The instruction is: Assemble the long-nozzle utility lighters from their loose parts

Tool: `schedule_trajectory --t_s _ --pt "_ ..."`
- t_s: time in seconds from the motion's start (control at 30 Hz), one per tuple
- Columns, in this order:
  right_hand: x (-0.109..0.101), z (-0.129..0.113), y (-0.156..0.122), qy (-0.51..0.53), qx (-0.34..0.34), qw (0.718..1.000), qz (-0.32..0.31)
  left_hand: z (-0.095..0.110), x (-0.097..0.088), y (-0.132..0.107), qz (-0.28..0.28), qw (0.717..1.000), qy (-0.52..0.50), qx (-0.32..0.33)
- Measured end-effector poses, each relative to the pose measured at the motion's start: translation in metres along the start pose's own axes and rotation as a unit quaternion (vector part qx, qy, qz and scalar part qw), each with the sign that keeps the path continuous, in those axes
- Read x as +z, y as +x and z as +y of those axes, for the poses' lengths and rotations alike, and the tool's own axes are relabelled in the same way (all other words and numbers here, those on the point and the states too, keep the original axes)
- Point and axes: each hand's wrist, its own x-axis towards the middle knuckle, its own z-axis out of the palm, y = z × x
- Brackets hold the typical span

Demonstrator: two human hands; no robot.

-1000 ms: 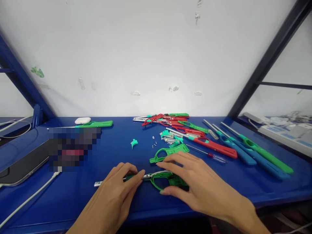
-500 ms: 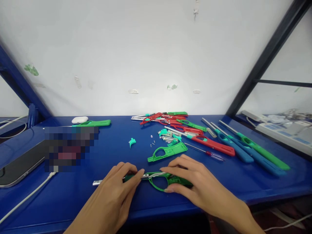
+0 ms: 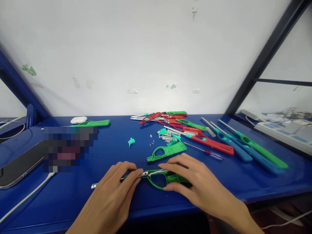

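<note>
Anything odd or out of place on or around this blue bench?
One small teal part lies apart, left of the cluster of teal parts; the white wall behind bears patchy marks, like peeled residue.

- Tabletop [image 3: 117, 134]: deep blue
- Open lighter body [image 3: 158, 186]: green, with silver tube [image 3: 144, 174] and white wire [image 3: 156, 172]
- Loose half-shell [image 3: 170, 150]: brighter green
- Trigger piece [image 3: 131, 141]: turquoise
- Screwdriver [image 3: 211, 153]: translucent purplish handle, silver shaft
- Lighter with red handle [image 3: 216, 145]: turquoise and silver further along
- Two lighters [image 3: 235, 147]: plain blue, silver rods
- Outermost lighter [image 3: 265, 150]: green
- Small case [image 3: 78, 120]: white
- Cable [image 3: 26, 198]: white
- Wall [image 3: 117, 52]: whitish, patched with pale green
</note>
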Motion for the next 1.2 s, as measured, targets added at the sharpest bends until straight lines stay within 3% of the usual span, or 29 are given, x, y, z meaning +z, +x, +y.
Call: schedule_trajectory --t_s 0.13,0.27,0.53,1.2 --pt "-0.003 -0.004 0.0 0.002 -0.014 1.0 0.018 0.003 -0.002 0.003 0.052 0.998 0.032 0.035" --pt "-0.004 -0.005 0.001 -0.01 -0.054 0.998 0.035 0.005 -0.006 0.009 0.067 0.993 0.044 0.083" --pt "-0.005 -0.005 -0.001 -0.023 -0.114 0.993 0.008 0.007 -0.01 0.008 0.097 0.992 0.012 0.085" --pt "-0.01 -0.007 0.002 0.012 -0.142 0.99 0.002 0.004 -0.003 -0.002 0.086 0.991 -0.028 0.099"
